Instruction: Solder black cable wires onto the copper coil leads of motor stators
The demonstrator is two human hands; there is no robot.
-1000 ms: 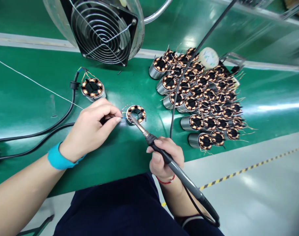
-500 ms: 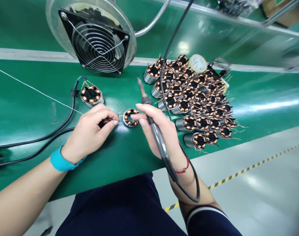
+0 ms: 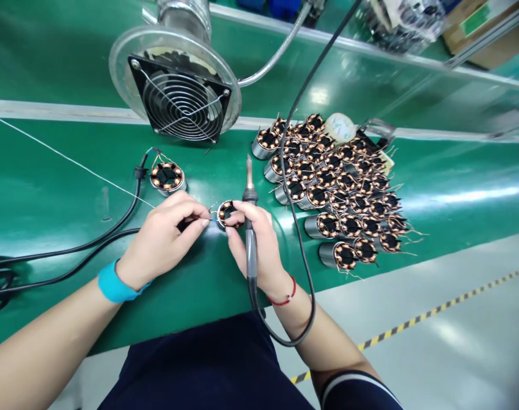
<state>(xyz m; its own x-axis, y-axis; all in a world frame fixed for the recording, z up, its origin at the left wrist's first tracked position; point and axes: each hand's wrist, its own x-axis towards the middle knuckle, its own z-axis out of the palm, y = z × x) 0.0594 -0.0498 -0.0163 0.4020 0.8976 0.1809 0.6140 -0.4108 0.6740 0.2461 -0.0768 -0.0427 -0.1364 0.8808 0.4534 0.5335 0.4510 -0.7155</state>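
Observation:
My left hand (image 3: 171, 234) is closed in a pinch on the end of a black cable (image 3: 101, 240), whose thin colored leads poke out past the fingertips to a motor stator (image 3: 222, 214) with copper windings. A thin strand of solder wire (image 3: 80, 164) runs down from the upper left and disappears behind this hand. My right hand (image 3: 265, 245) holds a soldering iron (image 3: 251, 250), its tip pointing up and away from the stator. Thumb and fingertips of the same hand touch the stator's right side and partly cover it.
Left of center stands another stator (image 3: 167, 181) wired to a cable with a grommet (image 3: 140, 172). A fume extractor fan (image 3: 186, 108) is behind it. Several rows of stators (image 3: 327, 228) fill the right, near a tape roll (image 3: 340, 127). The iron's cord (image 3: 299, 245) hangs across them.
My right hand has shifted, and the soldering iron has swung from slanting left to nearly upright in view. More of the stator is covered by the fingers. The whole view has shifted slightly.

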